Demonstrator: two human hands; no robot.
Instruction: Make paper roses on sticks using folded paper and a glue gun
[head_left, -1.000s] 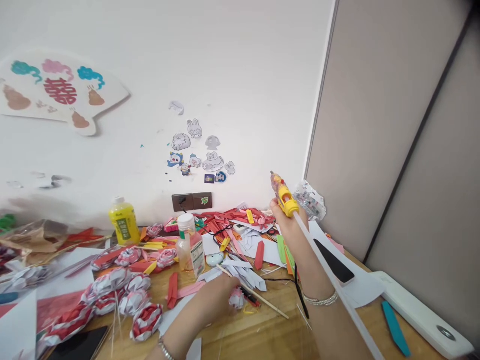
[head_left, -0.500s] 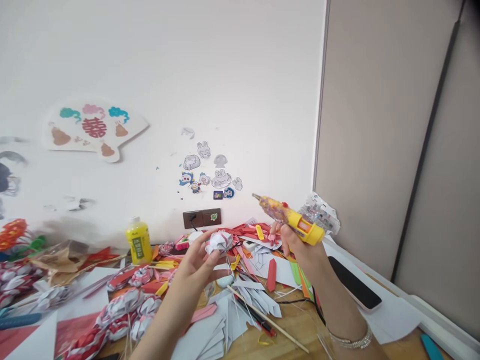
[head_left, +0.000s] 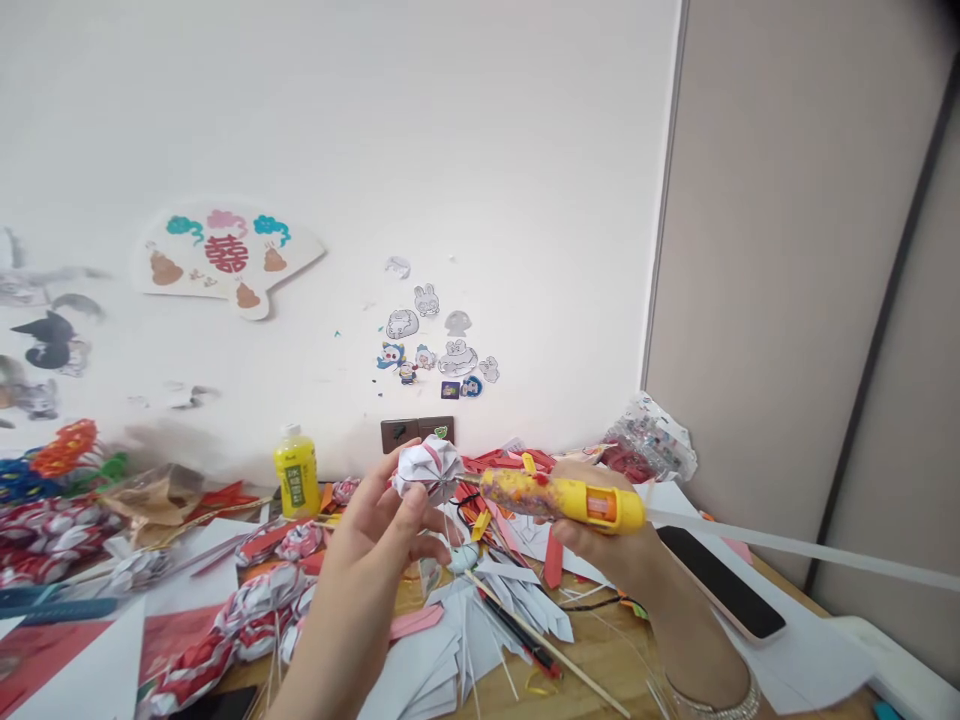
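My left hand (head_left: 386,530) pinches a folded white paper ball with pink marks (head_left: 429,467), its fingers curled round the back and underside. In my right hand (head_left: 600,525) is a yellow hot glue gun (head_left: 559,500), gripped from behind and below. The gun's metal nozzle meets the right side of the paper ball, at or very near its surface. A long pale glue stick (head_left: 795,548) sticks out from the gun's rear end. Below the hands lie folded white paper strips (head_left: 420,660) and a wooden stick (head_left: 551,645).
A yellow-labelled bottle (head_left: 296,475) stands by the wall at left. Red-and-white folded paper pieces (head_left: 247,610) fill the left side. A black phone (head_left: 721,583) rests on white paper at right. Red paper strips and a clear bag (head_left: 654,440) lie along the wall.
The glue gun has swung left and levelled out, bringing its nozzle to the paper ball. My left hand has raised and turned the ball slightly. The view has shifted a little left.
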